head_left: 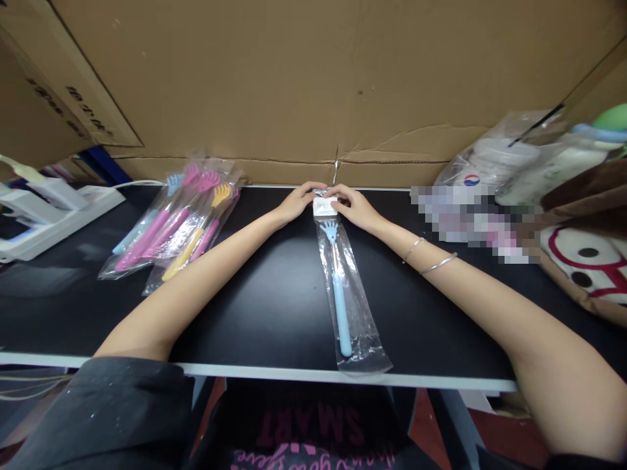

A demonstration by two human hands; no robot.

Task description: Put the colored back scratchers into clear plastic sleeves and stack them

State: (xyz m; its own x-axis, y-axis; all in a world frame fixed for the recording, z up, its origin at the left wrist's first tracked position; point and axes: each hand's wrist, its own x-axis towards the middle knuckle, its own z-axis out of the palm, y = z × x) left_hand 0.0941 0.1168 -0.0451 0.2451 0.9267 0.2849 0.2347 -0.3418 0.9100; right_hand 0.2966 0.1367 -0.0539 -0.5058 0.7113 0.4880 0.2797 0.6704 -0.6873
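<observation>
A light blue back scratcher [341, 307] lies inside a long clear plastic bag [365, 339] on the black table, its claw end pointing away from me. At the bag's far end is a small white card or label [323, 207]. My left hand [298, 203] is curled at the left of that end, its fingers on the bag's top edge. From the right, my right hand [356, 207] has its thumb and fingers closed on the white card and the bag around it. The fingertips partly cover the bag's far edge.
Several bagged back scratchers in pink, blue and yellow [176, 228] lie left of my left forearm. A white power strip [63, 219] sits at the far left. Cardboard [304, 85] walls the back. Bagged cups [504, 160] and a brown bag [582, 209] stand right.
</observation>
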